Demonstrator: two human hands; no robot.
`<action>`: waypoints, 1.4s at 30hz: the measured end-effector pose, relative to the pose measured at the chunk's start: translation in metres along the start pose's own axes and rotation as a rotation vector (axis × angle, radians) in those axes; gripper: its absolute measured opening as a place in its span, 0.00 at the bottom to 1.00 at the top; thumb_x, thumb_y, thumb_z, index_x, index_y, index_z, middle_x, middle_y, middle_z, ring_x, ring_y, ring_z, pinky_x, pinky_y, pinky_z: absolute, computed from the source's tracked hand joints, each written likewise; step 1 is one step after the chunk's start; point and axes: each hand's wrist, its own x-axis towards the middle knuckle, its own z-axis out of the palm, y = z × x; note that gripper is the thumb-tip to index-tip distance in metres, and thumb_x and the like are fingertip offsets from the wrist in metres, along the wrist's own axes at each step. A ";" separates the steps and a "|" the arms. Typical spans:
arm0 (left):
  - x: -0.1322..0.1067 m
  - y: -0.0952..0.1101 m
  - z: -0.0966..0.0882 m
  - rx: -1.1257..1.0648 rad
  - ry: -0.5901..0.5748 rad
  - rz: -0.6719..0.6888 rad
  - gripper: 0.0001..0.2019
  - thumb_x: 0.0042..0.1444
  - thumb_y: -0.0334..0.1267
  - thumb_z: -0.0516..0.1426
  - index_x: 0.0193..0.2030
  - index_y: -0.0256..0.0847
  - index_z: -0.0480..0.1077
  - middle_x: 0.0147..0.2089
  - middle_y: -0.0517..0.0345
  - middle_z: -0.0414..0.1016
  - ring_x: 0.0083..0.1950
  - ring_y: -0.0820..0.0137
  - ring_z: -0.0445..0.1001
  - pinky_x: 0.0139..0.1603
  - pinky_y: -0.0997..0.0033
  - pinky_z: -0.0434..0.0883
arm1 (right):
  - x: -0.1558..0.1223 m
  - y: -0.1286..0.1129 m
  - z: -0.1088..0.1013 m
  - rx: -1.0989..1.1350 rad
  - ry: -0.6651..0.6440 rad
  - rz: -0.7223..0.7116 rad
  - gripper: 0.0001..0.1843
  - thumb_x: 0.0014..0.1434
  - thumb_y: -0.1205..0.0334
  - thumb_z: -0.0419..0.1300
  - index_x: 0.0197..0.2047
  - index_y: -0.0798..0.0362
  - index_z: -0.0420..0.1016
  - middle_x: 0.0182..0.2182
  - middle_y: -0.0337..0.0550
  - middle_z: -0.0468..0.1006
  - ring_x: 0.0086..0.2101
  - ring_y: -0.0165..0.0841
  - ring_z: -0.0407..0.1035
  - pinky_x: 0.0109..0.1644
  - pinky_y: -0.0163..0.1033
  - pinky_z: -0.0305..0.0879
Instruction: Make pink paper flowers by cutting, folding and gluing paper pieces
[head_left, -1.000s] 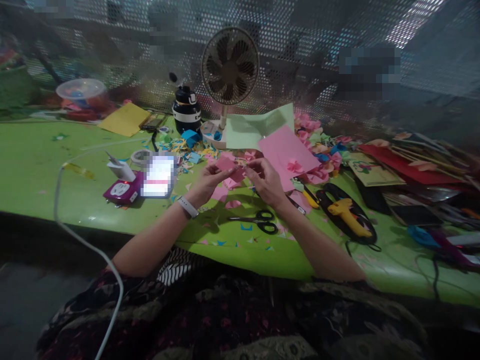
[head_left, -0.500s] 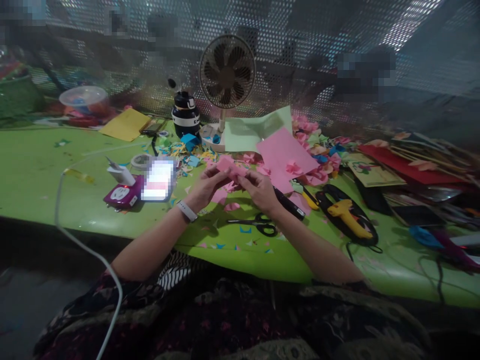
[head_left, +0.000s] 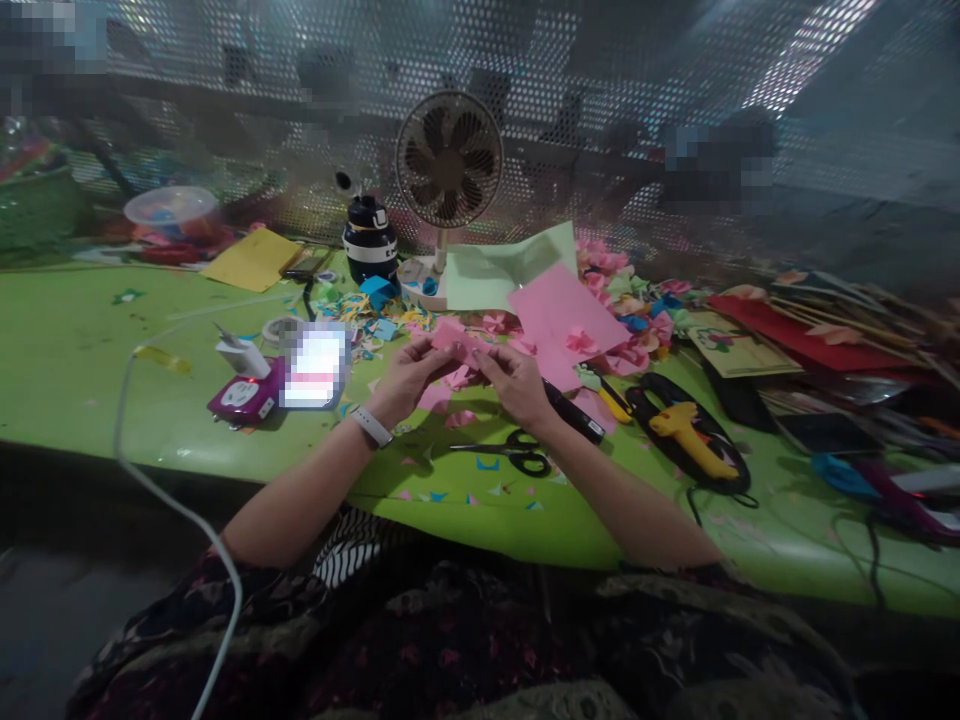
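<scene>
Both of my hands pinch one small piece of pink paper point(head_left: 449, 332) over the middle of the green table point(head_left: 67, 340). My left hand point(head_left: 409, 378) grips its left side, and a pale band circles that wrist. On the other side, the fingers of my right hand point(head_left: 514, 385) are closed on the paper's right edge. Fingertips cover part of the piece, so its exact folds cannot be made out. Below the hands lie black-handled scissors point(head_left: 517, 455) among tiny paper scraps. Pink paper petals and a larger pink sheet point(head_left: 547, 310) lie just beyond.
A yellow glue gun point(head_left: 694, 438) rests on a black holder to the right. A lit phone point(head_left: 313, 365) and a purple power socket point(head_left: 244, 398) stand left, with a white cable point(head_left: 124, 400) hanging off the edge. Behind are a fan point(head_left: 448, 160) and a dark bottle point(head_left: 369, 245).
The whole view has shifted slightly, with the background sitting a little lower. Both hands keep their hold on the pink paper, with only small finger movement.
</scene>
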 end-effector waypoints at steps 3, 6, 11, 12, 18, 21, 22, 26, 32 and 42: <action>0.000 0.000 0.000 -0.004 0.001 0.004 0.10 0.45 0.34 0.72 0.33 0.39 0.78 0.35 0.58 0.82 0.38 0.72 0.81 0.52 0.66 0.77 | 0.000 -0.001 0.000 0.007 -0.001 0.004 0.28 0.55 0.30 0.62 0.29 0.49 0.70 0.27 0.40 0.74 0.32 0.35 0.74 0.36 0.40 0.73; -0.001 0.001 0.001 0.000 -0.002 0.004 0.11 0.44 0.35 0.73 0.33 0.39 0.78 0.35 0.58 0.82 0.38 0.72 0.81 0.51 0.66 0.77 | 0.000 -0.001 0.000 0.012 -0.002 0.009 0.28 0.55 0.30 0.63 0.29 0.49 0.69 0.27 0.40 0.74 0.32 0.35 0.74 0.36 0.41 0.73; -0.001 0.001 0.001 -0.002 -0.007 0.008 0.11 0.43 0.35 0.73 0.32 0.38 0.78 0.34 0.59 0.82 0.37 0.73 0.80 0.49 0.68 0.77 | 0.000 -0.001 0.001 0.048 0.003 0.003 0.28 0.55 0.32 0.64 0.28 0.50 0.70 0.26 0.39 0.75 0.30 0.34 0.75 0.38 0.42 0.75; -0.001 0.000 0.001 -0.004 -0.007 0.012 0.11 0.43 0.35 0.73 0.32 0.38 0.78 0.34 0.59 0.82 0.36 0.73 0.80 0.49 0.68 0.77 | -0.001 -0.002 0.001 0.065 0.001 0.005 0.28 0.54 0.32 0.65 0.28 0.50 0.70 0.26 0.39 0.76 0.30 0.34 0.75 0.38 0.42 0.75; 0.001 -0.005 -0.001 0.021 -0.040 0.031 0.15 0.40 0.40 0.75 0.32 0.38 0.78 0.33 0.60 0.82 0.35 0.74 0.79 0.47 0.71 0.76 | -0.001 -0.008 0.005 0.164 -0.056 0.084 0.28 0.46 0.34 0.71 0.32 0.51 0.76 0.27 0.40 0.81 0.28 0.33 0.77 0.36 0.41 0.77; 0.001 -0.007 -0.002 0.015 -0.038 0.031 0.17 0.39 0.40 0.75 0.33 0.37 0.77 0.34 0.60 0.82 0.35 0.75 0.79 0.46 0.72 0.76 | 0.000 -0.007 0.007 0.177 -0.070 0.103 0.29 0.43 0.34 0.73 0.31 0.53 0.77 0.25 0.41 0.82 0.25 0.31 0.76 0.33 0.39 0.76; 0.001 -0.007 -0.002 0.010 -0.026 0.033 0.18 0.39 0.40 0.76 0.34 0.37 0.77 0.34 0.60 0.82 0.35 0.74 0.79 0.47 0.71 0.76 | 0.000 -0.007 0.007 0.182 -0.075 0.113 0.29 0.43 0.34 0.73 0.31 0.53 0.77 0.25 0.41 0.82 0.24 0.31 0.76 0.31 0.38 0.76; 0.000 -0.006 -0.002 0.006 0.037 0.051 0.19 0.39 0.37 0.75 0.38 0.38 0.77 0.32 0.61 0.82 0.35 0.74 0.80 0.49 0.70 0.75 | 0.001 -0.005 0.010 0.221 -0.067 0.165 0.30 0.40 0.34 0.73 0.29 0.54 0.76 0.26 0.42 0.82 0.23 0.30 0.76 0.28 0.36 0.74; 0.005 0.008 -0.007 -0.045 0.183 0.116 0.16 0.39 0.37 0.75 0.34 0.39 0.77 0.35 0.60 0.83 0.39 0.74 0.81 0.49 0.72 0.75 | 0.002 -0.007 0.007 0.266 -0.065 0.164 0.29 0.41 0.35 0.74 0.29 0.54 0.78 0.24 0.41 0.82 0.22 0.28 0.74 0.31 0.37 0.76; 0.000 0.009 -0.009 0.212 -0.027 -0.090 0.16 0.40 0.43 0.75 0.29 0.38 0.78 0.30 0.60 0.78 0.30 0.76 0.74 0.35 0.74 0.72 | 0.004 -0.010 0.000 0.269 -0.054 0.160 0.26 0.40 0.40 0.76 0.29 0.55 0.78 0.24 0.42 0.82 0.22 0.29 0.74 0.29 0.36 0.74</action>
